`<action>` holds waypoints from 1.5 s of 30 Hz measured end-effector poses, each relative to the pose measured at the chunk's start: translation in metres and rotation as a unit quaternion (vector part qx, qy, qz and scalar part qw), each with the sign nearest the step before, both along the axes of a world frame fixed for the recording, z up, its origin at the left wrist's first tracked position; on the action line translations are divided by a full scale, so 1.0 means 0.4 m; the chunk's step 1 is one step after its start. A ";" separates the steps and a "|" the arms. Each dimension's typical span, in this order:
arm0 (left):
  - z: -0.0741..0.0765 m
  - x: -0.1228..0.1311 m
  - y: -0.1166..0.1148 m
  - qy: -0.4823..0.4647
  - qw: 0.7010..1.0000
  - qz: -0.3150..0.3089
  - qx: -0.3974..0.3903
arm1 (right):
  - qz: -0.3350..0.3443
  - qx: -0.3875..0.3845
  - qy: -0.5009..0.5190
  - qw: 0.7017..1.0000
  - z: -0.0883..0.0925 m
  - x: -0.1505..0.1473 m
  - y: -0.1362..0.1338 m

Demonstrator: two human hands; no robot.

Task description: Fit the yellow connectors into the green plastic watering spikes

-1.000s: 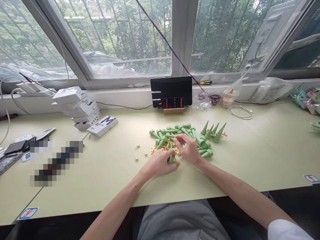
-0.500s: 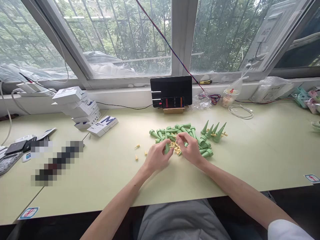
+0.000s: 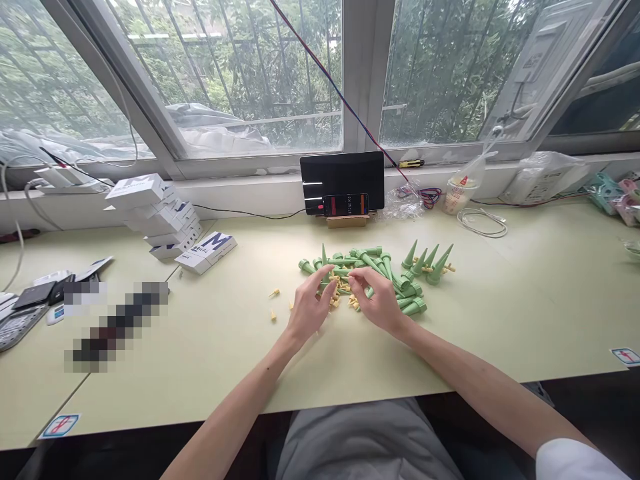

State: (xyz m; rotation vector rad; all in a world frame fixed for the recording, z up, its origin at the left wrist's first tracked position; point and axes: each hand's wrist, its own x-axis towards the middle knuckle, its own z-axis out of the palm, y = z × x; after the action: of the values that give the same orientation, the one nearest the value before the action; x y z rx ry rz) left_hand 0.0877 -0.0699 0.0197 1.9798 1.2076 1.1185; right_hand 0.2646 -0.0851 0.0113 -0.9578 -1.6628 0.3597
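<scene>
My left hand (image 3: pixel 311 305) is closed around a green plastic spike (image 3: pixel 324 256), whose point rises above the fingers; its lower end is hidden by the hand. Close by on the right, my right hand (image 3: pixel 376 297) pinches what looks like a small yellow plastic piece at its fingertips. A pile of green spikes (image 3: pixel 367 259) with ribbed caps lies just behind both hands. Small yellow pieces (image 3: pixel 353 301) are heaped between the hands. To the right of the pile, several green spikes (image 3: pixel 421 260) stand point up, with yellow pieces beside them.
Loose yellow pieces (image 3: pixel 273 315) lie left of my left hand. Behind the pile, a tablet (image 3: pixel 343 175) and a phone (image 3: pixel 347 205) lean on a stand. White boxes (image 3: pixel 173 217) are stacked at the left. A bagged cup (image 3: pixel 456 195) and a white cable (image 3: pixel 481 223) are at the back right.
My left hand has shifted slightly left, and the spike in it now points up above the fingers. The right hand has moved slightly down and left, staying near the pile.
</scene>
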 end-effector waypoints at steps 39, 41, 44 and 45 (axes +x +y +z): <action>0.004 0.008 -0.007 0.006 0.997 0.028 0.076 | 0.001 0.009 -0.005 1.000 0.010 -0.005 -0.009; 0.005 0.007 -0.008 0.010 0.996 0.029 0.083 | 0.005 0.008 -0.004 1.000 0.008 -0.005 -0.008; 0.005 0.005 -0.009 0.009 0.996 0.024 0.088 | 0.013 0.006 -0.003 1.000 0.005 -0.006 -0.008; 0.005 0.005 -0.009 0.008 0.996 0.022 0.089 | 0.014 0.004 -0.003 1.000 0.005 -0.007 -0.007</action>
State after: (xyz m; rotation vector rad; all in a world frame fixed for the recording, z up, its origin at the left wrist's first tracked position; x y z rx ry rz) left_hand 0.0896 -0.0734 0.0218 2.1064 1.2020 1.2741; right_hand 0.2620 -0.0879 0.0131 -0.9312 -1.6833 0.3688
